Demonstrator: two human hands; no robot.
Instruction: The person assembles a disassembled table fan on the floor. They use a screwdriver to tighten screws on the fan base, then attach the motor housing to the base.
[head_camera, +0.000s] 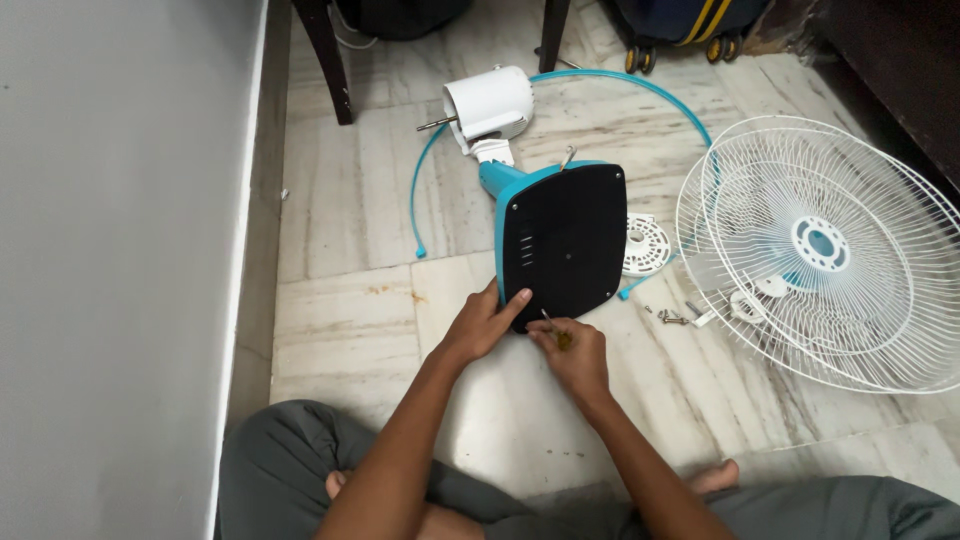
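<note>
The floor is pale marble tile (350, 200), and one grey wall (110, 250) runs down the left side. The person sits on the floor in grey trousers (290, 450).

There are two big round white wire fan guards (840, 250) lying stacked on the floor to the right, well apart from the hands. The top one has a blue and white round middle.

One fan base with a flat black plastic underside and a blue rim (565, 245) lies tipped on its side in the middle of the floor. Its bottom faces the person. One white round motor housing (488, 103) sits at the far end of it, with a thin metal shaft sticking out to the left. One long thin curved blue plastic ring (640, 90) lies around the fan on the floor.

One small round white plastic disc with slots (645, 247) lies just to the right of the black base. A few small metal screws (670, 317) lie near it; I cannot count them well.

The left hand (485, 322) lies flat with fingers spread and presses on the bottom left corner of the black base. The right hand (570, 350) is closed tight around one small screwdriver with a dark yellow handle (556, 332). Its thin metal tip touches the bottom edge of the black base, just beside the left hand.

Two dark chair legs (325, 60) stand at the top.
</note>
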